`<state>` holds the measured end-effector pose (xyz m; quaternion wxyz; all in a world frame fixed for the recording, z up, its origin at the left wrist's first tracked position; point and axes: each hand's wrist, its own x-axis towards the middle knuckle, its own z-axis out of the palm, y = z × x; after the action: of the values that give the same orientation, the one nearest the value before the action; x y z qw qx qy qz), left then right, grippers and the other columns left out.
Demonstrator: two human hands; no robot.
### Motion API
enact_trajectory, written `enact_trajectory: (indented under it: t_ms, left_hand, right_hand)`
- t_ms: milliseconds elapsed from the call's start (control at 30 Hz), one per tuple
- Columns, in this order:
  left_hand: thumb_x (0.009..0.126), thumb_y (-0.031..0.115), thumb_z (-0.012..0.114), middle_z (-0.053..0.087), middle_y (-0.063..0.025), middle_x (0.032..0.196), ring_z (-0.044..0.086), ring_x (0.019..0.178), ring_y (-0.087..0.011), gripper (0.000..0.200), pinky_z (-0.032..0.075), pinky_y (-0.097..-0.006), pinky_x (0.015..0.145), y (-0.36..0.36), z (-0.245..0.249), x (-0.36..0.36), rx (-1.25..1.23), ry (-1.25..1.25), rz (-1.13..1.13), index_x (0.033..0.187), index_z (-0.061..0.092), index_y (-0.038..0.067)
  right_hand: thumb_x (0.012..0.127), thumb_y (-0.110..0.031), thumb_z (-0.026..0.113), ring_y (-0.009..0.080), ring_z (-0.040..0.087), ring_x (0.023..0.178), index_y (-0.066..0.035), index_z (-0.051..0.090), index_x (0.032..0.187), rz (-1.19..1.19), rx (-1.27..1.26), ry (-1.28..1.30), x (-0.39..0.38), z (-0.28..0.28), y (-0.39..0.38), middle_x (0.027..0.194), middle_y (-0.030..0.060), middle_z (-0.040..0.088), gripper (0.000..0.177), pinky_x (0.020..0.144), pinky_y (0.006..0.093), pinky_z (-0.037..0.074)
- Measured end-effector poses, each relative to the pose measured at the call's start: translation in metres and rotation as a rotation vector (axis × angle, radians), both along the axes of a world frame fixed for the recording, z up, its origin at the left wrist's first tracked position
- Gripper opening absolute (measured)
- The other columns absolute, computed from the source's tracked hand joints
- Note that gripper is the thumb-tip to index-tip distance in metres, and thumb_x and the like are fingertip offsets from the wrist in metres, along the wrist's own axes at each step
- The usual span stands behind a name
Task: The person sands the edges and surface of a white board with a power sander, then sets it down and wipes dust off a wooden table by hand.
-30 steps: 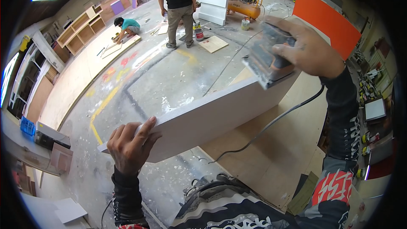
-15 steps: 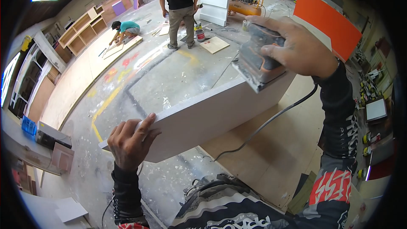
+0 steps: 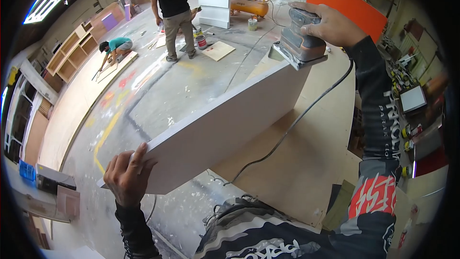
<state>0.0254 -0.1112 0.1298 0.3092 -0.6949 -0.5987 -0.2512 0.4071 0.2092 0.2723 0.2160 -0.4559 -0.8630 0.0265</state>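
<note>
A long white panel [image 3: 225, 115] stands on its edge, slanting from lower left to upper right across a plywood sheet [image 3: 268, 168]. Near its lower left end, my left hand [image 3: 127, 175] grips the top edge, thumb on the near face and fingers over the far side. My right hand [image 3: 330, 24] is wrapped round the top of a grey and orange electric sander [image 3: 302, 41]. The sander's flat base sits at the far right end of the panel's top edge. From the sander a dark power cord [image 3: 292, 127] hangs down in front of the panel onto the plywood.
One person [image 3: 172, 14] stands beyond the panel beside a paint can [image 3: 201, 42] and a small board [image 3: 218, 51]. Another person [image 3: 115, 50] crouches on a long wooden platform [image 3: 72, 110]. An orange air compressor [image 3: 249, 7] and an orange panel [image 3: 345, 7] are at the back.
My right hand has moved the sander away along the panel's top edge to its far end, and its base looks more level. My left hand keeps its grip. The view has shifted right.
</note>
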Motion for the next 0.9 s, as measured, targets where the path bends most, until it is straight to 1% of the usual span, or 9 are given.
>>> enact_trajectory:
  t_ms: [67,133,367,467,567,633,700,767,900]
  left_hand:
    - [0.061,0.01,0.084,0.063,-0.0085,0.076,0.062,0.065,-0.0239,0.056,0.05,-0.0345,0.059,-0.001,0.001,0.0,-0.023,0.002,-0.003,0.115,0.069,0.012]
    - [0.061,0.01,0.084,0.063,-0.0087,0.077,0.062,0.065,-0.0242,0.056,0.05,-0.0346,0.06,-0.003,-0.002,-0.001,-0.03,-0.002,0.003,0.115,0.069,0.011]
    - [0.061,0.009,0.084,0.065,-0.009,0.08,0.063,0.068,-0.0248,0.056,0.05,-0.035,0.062,-0.004,0.001,0.005,-0.052,-0.015,0.026,0.114,0.069,0.009]
    - [0.063,0.019,0.085,0.062,-0.0043,0.076,0.059,0.064,-0.021,0.055,0.046,-0.0337,0.058,-0.004,-0.003,0.003,-0.007,0.0,0.035,0.116,0.069,0.016]
    - [0.063,0.019,0.085,0.062,-0.0043,0.077,0.059,0.064,-0.0206,0.055,0.046,-0.0337,0.058,-0.006,-0.005,0.003,-0.008,-0.002,0.032,0.116,0.069,0.016]
    - [0.064,0.019,0.085,0.062,-0.0045,0.077,0.059,0.064,-0.0207,0.055,0.046,-0.0337,0.058,-0.007,-0.005,0.005,-0.009,-0.008,0.029,0.116,0.069,0.016]
    - [0.064,0.019,0.084,0.062,-0.0046,0.077,0.059,0.064,-0.0208,0.054,0.046,-0.0338,0.058,-0.009,-0.005,0.005,-0.006,-0.018,0.029,0.116,0.069,0.016]
    - [0.061,0.009,0.083,0.065,-0.0089,0.081,0.063,0.069,-0.0251,0.054,0.05,-0.0356,0.063,-0.012,-0.003,0.007,-0.062,-0.037,0.036,0.113,0.069,0.008]
    - [0.062,0.009,0.083,0.065,-0.0088,0.081,0.063,0.069,-0.0251,0.054,0.05,-0.0355,0.063,-0.009,0.001,0.009,-0.073,-0.029,0.03,0.113,0.069,0.008]
  right_hand:
    - [0.084,-0.021,0.068,0.0257,0.065,0.095,-0.022,0.052,0.14,-0.044,0.001,0.002,0.005,0.0,0.009,0.116,0.017,0.064,0.058,0.087,0.0318,0.053]
    - [0.084,-0.021,0.068,0.0256,0.065,0.096,-0.022,0.052,0.14,-0.124,0.093,-0.138,0.008,-0.001,0.014,0.115,0.0165,0.064,0.058,0.088,0.0318,0.053]
    - [0.084,-0.029,0.07,0.0264,0.069,0.091,-0.026,0.052,0.14,-0.028,0.148,-0.107,0.025,-0.003,0.028,0.114,0.0178,0.066,0.059,0.083,0.0329,0.055]
    - [0.083,-0.028,0.071,0.0275,0.069,0.096,-0.024,0.052,0.14,-0.029,0.073,-0.096,0.01,-0.002,0.013,0.12,0.0187,0.064,0.059,0.085,0.0326,0.055]
    - [0.084,-0.019,0.066,0.0254,0.066,0.096,-0.02,0.051,0.14,0.0,0.009,-0.055,0.007,-0.002,0.012,0.118,0.0174,0.063,0.059,0.089,0.0308,0.053]
    - [0.083,-0.028,0.072,0.0283,0.068,0.1,-0.022,0.052,0.14,0.0,0.023,-0.083,0.017,-0.001,0.025,0.128,0.0188,0.059,0.061,0.086,0.0324,0.056]
    - [0.083,-0.028,0.071,0.0283,0.068,0.099,-0.022,0.052,0.14,-0.012,0.064,-0.079,0.022,-0.006,0.035,0.128,0.0187,0.059,0.061,0.086,0.0324,0.056]
    - [0.083,-0.028,0.071,0.0282,0.068,0.098,-0.022,0.052,0.14,-0.023,0.105,-0.074,0.026,-0.007,0.039,0.128,0.0186,0.06,0.061,0.086,0.0323,0.055]
    - [0.083,-0.027,0.069,0.0287,0.068,0.097,-0.021,0.05,0.142,0.032,0.044,-0.087,0.016,-0.001,0.023,0.125,0.0181,0.061,0.062,0.086,0.0332,0.055]
